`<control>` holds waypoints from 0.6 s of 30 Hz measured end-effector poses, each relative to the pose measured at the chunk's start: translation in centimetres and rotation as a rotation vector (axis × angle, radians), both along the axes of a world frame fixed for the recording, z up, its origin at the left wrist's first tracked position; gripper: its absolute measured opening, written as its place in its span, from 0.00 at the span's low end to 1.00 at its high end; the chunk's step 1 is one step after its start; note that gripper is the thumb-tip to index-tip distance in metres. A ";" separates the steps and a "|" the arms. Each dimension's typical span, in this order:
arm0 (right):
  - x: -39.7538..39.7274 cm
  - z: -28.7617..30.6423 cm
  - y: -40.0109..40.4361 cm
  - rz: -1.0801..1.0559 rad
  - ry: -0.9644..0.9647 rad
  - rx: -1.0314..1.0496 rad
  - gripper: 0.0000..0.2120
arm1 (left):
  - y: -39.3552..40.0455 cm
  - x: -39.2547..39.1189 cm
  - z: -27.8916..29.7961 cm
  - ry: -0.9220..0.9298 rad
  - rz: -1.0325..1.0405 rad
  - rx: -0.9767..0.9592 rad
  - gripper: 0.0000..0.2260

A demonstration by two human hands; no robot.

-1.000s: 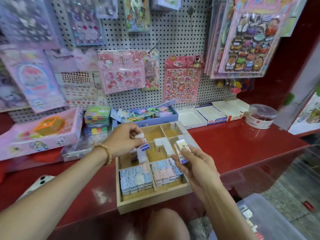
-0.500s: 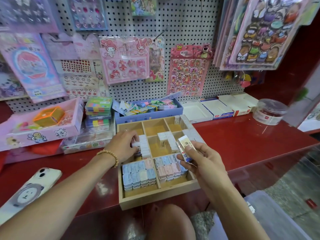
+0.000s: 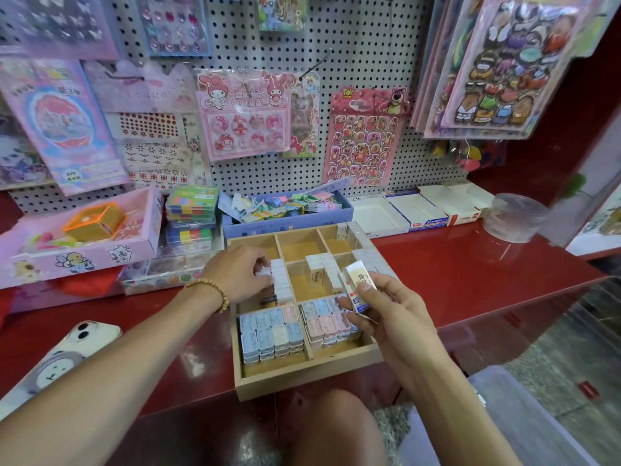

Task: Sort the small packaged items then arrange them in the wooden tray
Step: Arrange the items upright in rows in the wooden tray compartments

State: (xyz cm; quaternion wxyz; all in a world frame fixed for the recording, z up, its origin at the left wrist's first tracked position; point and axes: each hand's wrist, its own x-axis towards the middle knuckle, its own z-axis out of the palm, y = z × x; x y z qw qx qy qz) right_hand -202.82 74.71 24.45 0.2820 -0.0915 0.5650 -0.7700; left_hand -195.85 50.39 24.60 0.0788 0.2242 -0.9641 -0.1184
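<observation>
A wooden tray with several compartments sits on the red counter in front of me. Its front compartments hold rows of pastel blue and pink packets. My left hand reaches into the middle-left compartment, its curled fingers pinching a small white packet beside a stack of white packets. My right hand hovers over the tray's right side and grips several white packaged erasers between thumb and fingers. One white packet stands upright in the middle compartment.
A blue box of loose tags stands behind the tray, white cartons to its right, a clear round tub further right. A pink box and colourful cases sit at left. A phone lies near my left forearm.
My left hand has lowered from above the tray into the middle-left compartment with its small packet. My right hand keeps its erasers, staying over the tray's right side.
</observation>
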 end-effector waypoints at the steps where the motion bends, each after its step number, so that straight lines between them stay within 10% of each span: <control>1: 0.1 0.1 0.0 -0.001 0.001 -0.005 0.10 | 0.2 0.1 0.6 0.038 0.018 0.011 0.06; 11: 1.2 0.5 -1.3 0.045 0.041 -0.029 0.05 | 7.0 0.6 4.0 0.263 -0.205 0.867 0.10; 18: 1.0 0.5 -1.4 -0.001 0.023 -0.014 0.05 | 5.5 2.0 4.7 0.268 -0.150 0.792 0.06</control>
